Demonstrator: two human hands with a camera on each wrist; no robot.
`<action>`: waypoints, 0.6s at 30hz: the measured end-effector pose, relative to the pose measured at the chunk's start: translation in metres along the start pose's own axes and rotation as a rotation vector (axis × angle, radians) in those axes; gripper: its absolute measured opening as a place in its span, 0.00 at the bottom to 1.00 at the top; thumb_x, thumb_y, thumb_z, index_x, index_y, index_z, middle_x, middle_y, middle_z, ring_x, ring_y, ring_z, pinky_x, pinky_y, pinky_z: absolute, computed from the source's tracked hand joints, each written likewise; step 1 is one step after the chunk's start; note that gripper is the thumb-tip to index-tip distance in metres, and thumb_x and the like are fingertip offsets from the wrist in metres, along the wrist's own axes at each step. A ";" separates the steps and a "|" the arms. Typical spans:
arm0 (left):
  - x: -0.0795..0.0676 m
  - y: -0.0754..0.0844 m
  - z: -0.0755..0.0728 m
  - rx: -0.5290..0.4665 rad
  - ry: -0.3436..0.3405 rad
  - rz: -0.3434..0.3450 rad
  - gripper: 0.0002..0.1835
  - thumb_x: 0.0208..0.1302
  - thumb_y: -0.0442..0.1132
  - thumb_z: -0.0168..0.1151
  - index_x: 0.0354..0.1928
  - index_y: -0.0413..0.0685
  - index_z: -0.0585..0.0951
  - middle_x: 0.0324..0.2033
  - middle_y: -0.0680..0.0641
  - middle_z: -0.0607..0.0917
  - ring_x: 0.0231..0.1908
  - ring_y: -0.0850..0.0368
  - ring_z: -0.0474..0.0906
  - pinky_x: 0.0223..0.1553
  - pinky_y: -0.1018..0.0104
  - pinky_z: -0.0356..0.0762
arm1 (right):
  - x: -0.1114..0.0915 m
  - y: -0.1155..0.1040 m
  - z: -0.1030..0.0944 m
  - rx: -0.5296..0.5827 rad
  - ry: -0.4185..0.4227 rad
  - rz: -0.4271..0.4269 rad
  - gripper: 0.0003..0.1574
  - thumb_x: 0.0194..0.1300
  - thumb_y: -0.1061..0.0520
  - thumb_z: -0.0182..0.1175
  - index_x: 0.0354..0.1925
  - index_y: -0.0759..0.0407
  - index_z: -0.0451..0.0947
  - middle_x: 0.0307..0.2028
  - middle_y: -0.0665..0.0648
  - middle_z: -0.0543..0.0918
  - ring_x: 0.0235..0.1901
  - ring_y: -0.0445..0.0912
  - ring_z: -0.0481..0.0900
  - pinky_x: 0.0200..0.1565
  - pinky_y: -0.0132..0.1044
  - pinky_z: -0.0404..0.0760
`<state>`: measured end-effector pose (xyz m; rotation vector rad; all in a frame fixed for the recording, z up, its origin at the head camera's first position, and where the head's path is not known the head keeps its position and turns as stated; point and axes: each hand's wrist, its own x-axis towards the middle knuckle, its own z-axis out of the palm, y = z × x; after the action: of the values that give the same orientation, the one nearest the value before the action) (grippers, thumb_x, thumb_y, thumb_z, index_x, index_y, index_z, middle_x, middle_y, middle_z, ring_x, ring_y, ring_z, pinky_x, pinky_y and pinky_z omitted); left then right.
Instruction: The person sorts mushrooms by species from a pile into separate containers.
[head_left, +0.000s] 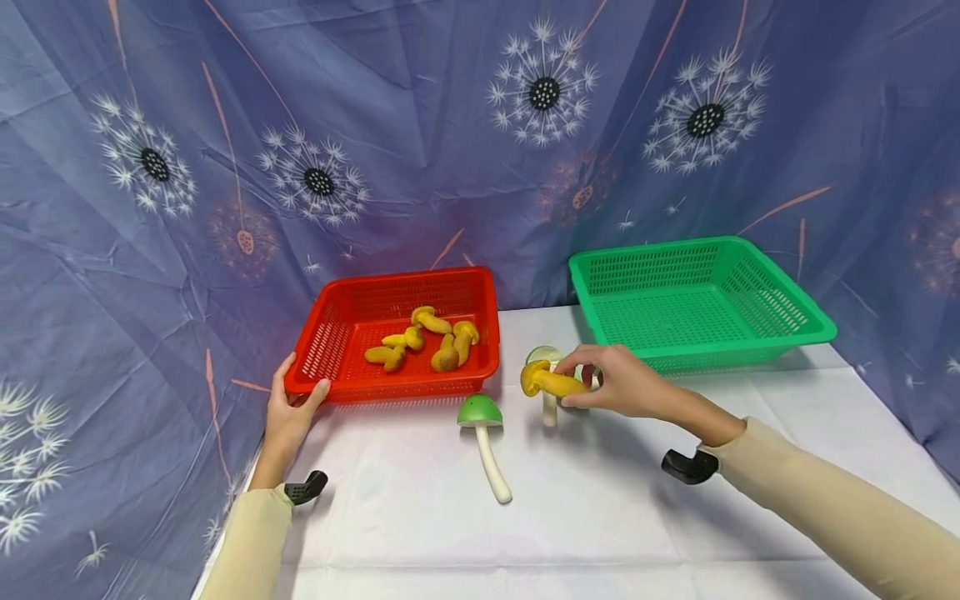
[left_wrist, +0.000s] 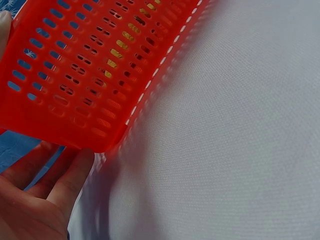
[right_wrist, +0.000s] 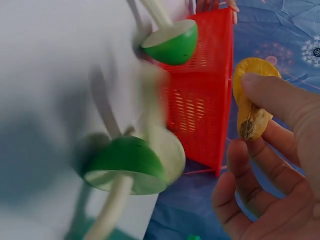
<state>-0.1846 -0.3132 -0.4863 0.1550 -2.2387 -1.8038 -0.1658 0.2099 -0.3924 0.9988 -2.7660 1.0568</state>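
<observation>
My left hand (head_left: 288, 421) holds the near left corner of a red basket (head_left: 405, 389), thumb at the rim. In the left wrist view its fingers (left_wrist: 70, 180) touch the basket's corner. Several yellow toy mushrooms (head_left: 425, 319) lie inside that basket. My right hand (head_left: 618, 379) pinches another yellow mushroom (head_left: 551, 382) above the table, between the two baskets. The right wrist view shows the thumb pressed on this mushroom (right_wrist: 252, 112). Partly hidden behind it is a pale-capped mushroom (head_left: 550, 410). A green-capped mushroom (head_left: 487, 450) with a long white stem lies in front of the red basket.
A green basket (head_left: 705, 342) with nothing in it stands at the back right. The table has a white cloth (head_left: 585, 517). Behind it hangs a blue curtain (head_left: 442, 108) with dandelion prints. The right wrist view shows another green-capped mushroom (right_wrist: 125, 162) close to the pale-capped one.
</observation>
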 end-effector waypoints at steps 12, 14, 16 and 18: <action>-0.002 -0.003 0.002 0.006 -0.002 -0.009 0.46 0.69 0.39 0.68 0.81 0.65 0.54 0.69 0.38 0.70 0.53 0.65 0.74 0.46 0.83 0.77 | 0.028 -0.007 -0.005 0.016 0.046 -0.016 0.22 0.56 0.57 0.79 0.49 0.54 0.86 0.42 0.47 0.86 0.35 0.44 0.80 0.35 0.38 0.83; -0.001 -0.003 0.002 0.008 -0.001 0.000 0.46 0.70 0.39 0.68 0.82 0.65 0.53 0.69 0.37 0.70 0.53 0.66 0.74 0.47 0.83 0.76 | 0.035 -0.008 -0.006 0.018 0.057 -0.018 0.22 0.55 0.57 0.79 0.49 0.55 0.86 0.43 0.48 0.86 0.34 0.45 0.80 0.35 0.38 0.83; 0.000 -0.002 0.001 0.003 0.002 0.002 0.46 0.69 0.39 0.68 0.82 0.65 0.53 0.69 0.37 0.69 0.53 0.66 0.74 0.47 0.83 0.76 | 0.042 -0.008 -0.008 0.019 0.065 -0.015 0.23 0.55 0.58 0.79 0.49 0.55 0.86 0.43 0.49 0.87 0.34 0.45 0.81 0.35 0.36 0.83; 0.000 -0.002 0.000 -0.008 0.007 -0.003 0.46 0.69 0.38 0.69 0.82 0.65 0.53 0.70 0.38 0.69 0.53 0.66 0.74 0.47 0.83 0.76 | 0.050 -0.009 -0.009 0.021 0.071 -0.013 0.23 0.54 0.58 0.80 0.49 0.55 0.86 0.44 0.50 0.87 0.34 0.45 0.81 0.34 0.36 0.82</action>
<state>-0.1842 -0.3139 -0.4881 0.1622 -2.2273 -1.8112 -0.2019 0.1822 -0.3679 0.9599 -2.6945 1.0996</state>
